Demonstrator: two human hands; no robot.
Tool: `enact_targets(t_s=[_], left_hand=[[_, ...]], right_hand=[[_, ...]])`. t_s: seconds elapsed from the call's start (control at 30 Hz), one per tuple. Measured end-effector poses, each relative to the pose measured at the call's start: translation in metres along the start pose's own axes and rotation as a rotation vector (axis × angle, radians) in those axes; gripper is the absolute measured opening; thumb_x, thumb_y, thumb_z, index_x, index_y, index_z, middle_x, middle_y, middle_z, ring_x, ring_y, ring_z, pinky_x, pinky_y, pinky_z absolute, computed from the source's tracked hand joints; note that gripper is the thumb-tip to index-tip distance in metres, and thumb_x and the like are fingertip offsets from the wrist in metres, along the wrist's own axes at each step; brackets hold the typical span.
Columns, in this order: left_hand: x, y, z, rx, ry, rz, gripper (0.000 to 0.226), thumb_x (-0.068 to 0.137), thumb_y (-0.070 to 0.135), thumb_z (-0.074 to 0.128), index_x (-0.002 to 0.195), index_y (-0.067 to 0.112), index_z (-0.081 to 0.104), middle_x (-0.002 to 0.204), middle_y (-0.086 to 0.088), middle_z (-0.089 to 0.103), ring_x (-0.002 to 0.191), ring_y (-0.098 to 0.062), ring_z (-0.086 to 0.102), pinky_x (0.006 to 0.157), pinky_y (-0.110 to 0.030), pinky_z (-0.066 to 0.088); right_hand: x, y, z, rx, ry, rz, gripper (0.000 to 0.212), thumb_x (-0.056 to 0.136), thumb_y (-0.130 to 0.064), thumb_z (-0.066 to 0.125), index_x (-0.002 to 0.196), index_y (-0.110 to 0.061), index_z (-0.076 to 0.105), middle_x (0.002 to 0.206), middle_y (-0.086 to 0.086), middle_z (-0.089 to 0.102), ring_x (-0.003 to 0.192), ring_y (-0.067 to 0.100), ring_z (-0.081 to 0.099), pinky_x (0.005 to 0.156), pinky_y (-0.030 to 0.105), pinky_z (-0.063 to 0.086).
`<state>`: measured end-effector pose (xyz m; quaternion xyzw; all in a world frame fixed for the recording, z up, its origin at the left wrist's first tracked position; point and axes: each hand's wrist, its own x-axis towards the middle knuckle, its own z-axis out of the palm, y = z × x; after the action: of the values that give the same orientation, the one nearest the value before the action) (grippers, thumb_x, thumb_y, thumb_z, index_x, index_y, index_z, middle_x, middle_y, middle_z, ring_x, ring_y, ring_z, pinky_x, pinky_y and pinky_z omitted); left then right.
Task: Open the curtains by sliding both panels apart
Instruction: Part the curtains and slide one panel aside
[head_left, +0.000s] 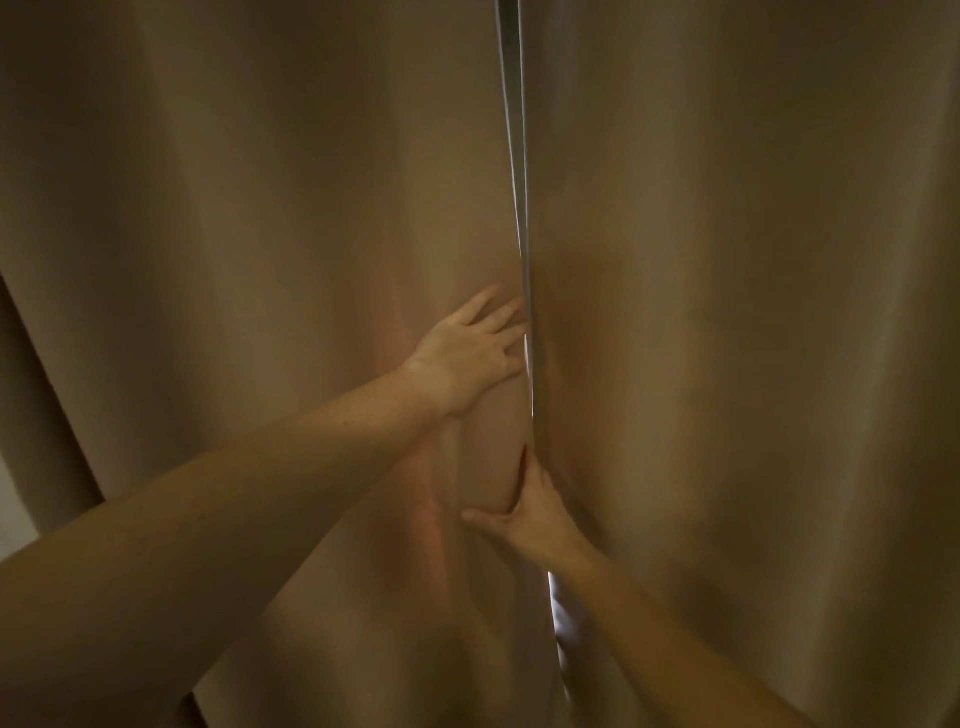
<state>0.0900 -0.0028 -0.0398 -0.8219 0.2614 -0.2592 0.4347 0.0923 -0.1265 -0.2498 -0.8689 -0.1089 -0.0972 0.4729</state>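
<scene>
We record two tan, heavy curtain panels hanging in long soft vertical folds, the left panel (249, 218) and the right panel (737, 249), which between them fill nearly the whole view. Their inner edges meet at the middle along a narrow slit (521, 208) that runs from the top down to the bottom edge, where we note a thin line of pale light, brightest low down. We log both panels as nearly closed, the left panel's fabric dented and bunched beside the slit at mid-height and puckered just below that.

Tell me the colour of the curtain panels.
Plain tan-beige curtain panels, no pattern; seen in the head view.
</scene>
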Motion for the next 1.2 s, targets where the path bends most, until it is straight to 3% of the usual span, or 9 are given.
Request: enact_targets(t_s=[0.2, 0.27, 0.37, 0.47, 0.63, 0.8, 0.97, 1.1, 1.2], left_hand=[[0.008, 0.003, 0.01, -0.001, 0.012, -0.044, 0.065, 0.1, 0.023, 0.062, 0.16, 0.037, 0.041, 0.175, -0.003, 0.028, 0.166, -0.031, 0.008, 0.131, -0.057, -0.003], [0.007, 0.002, 0.011, -0.026, 0.007, -0.057, 0.059, 0.099, 0.022, 0.062, 0.156, 0.035, 0.05, 0.169, -0.002, 0.039, 0.165, -0.031, 0.013, 0.131, -0.056, -0.001], [0.005, -0.001, 0.014, -0.057, -0.017, -0.076, 0.052, 0.102, 0.022, 0.058, 0.153, 0.035, 0.053, 0.166, -0.001, 0.043, 0.165, -0.028, 0.014, 0.132, -0.056, 0.001], [0.0, -0.003, 0.018, -0.062, -0.032, -0.093, 0.047, 0.106, 0.024, 0.05, 0.152, 0.033, 0.054, 0.168, -0.002, 0.042, 0.165, -0.027, 0.016, 0.132, -0.055, 0.003], [-0.012, -0.005, 0.03, -0.142, -0.038, -0.184, 0.044, 0.109, 0.021, 0.041, 0.146, 0.032, 0.062, 0.166, -0.002, 0.046, 0.163, -0.026, 0.022, 0.131, -0.051, 0.002], [-0.032, -0.009, 0.046, -0.151, -0.038, -0.213, 0.052, 0.102, 0.013, 0.036, 0.139, 0.031, 0.067, 0.161, -0.005, 0.053, 0.158, -0.026, 0.035, 0.132, -0.051, 0.006], [-0.047, -0.02, 0.059, -0.135, -0.107, -0.215, 0.058, 0.106, 0.014, 0.025, 0.148, 0.032, 0.06, 0.17, -0.005, 0.04, 0.163, -0.025, 0.024, 0.132, -0.05, -0.001], [-0.063, -0.035, 0.077, -0.111, -0.093, -0.196, 0.053, 0.109, 0.009, 0.033, 0.148, 0.031, 0.06, 0.17, -0.003, 0.039, 0.162, -0.025, 0.025, 0.133, -0.052, 0.002], [-0.075, -0.044, 0.087, -0.114, -0.093, -0.186, 0.054, 0.109, 0.01, 0.033, 0.15, 0.032, 0.058, 0.172, -0.005, 0.034, 0.163, -0.027, 0.021, 0.132, -0.052, -0.001]], right_hand=[[0.005, 0.0, 0.025, -0.031, 0.045, 0.029, 0.147, 0.059, -0.075, 0.082, 0.164, -0.01, 0.001, 0.169, 0.013, 0.015, 0.15, 0.035, 0.029, 0.118, 0.047, 0.032], [0.011, 0.004, 0.03, -0.077, 0.021, 0.031, 0.13, 0.076, -0.056, 0.083, 0.163, -0.008, -0.001, 0.17, 0.015, 0.012, 0.15, 0.037, 0.028, 0.119, 0.045, 0.031], [0.016, 0.012, 0.035, -0.14, 0.011, -0.023, 0.091, 0.099, -0.031, 0.062, 0.163, -0.007, 0.002, 0.17, 0.015, 0.017, 0.152, 0.033, 0.029, 0.122, 0.041, 0.027], [0.016, 0.015, 0.04, -0.131, -0.013, 0.006, 0.059, 0.109, -0.042, 0.034, 0.164, -0.029, 0.018, 0.167, 0.0, 0.032, 0.149, 0.023, 0.036, 0.121, 0.038, 0.028], [0.021, 0.013, 0.04, -0.186, -0.044, -0.108, 0.071, 0.102, 0.003, 0.028, 0.165, -0.013, -0.001, 0.173, 0.013, 0.013, 0.154, 0.031, 0.027, 0.122, 0.042, 0.026], [0.016, 0.007, 0.048, -0.227, -0.057, -0.18, 0.074, 0.098, 0.009, 0.029, 0.165, -0.008, 0.002, 0.171, 0.016, 0.017, 0.152, 0.031, 0.031, 0.121, 0.036, 0.025], [0.016, -0.013, 0.062, -0.283, -0.096, -0.214, 0.081, 0.095, 0.014, 0.031, 0.164, -0.009, -0.005, 0.17, 0.018, 0.022, 0.146, 0.035, 0.04, 0.116, 0.039, 0.03], [0.012, -0.034, 0.079, -0.328, -0.129, -0.24, 0.084, 0.094, 0.013, 0.034, 0.164, -0.011, -0.006, 0.156, 0.024, 0.043, 0.126, 0.042, 0.058, 0.103, 0.043, 0.043], [0.01, -0.052, 0.095, -0.287, -0.141, -0.26, 0.091, 0.089, 0.015, 0.035, 0.165, -0.014, -0.005, 0.163, 0.022, 0.035, 0.132, 0.043, 0.054, 0.105, 0.044, 0.043]])
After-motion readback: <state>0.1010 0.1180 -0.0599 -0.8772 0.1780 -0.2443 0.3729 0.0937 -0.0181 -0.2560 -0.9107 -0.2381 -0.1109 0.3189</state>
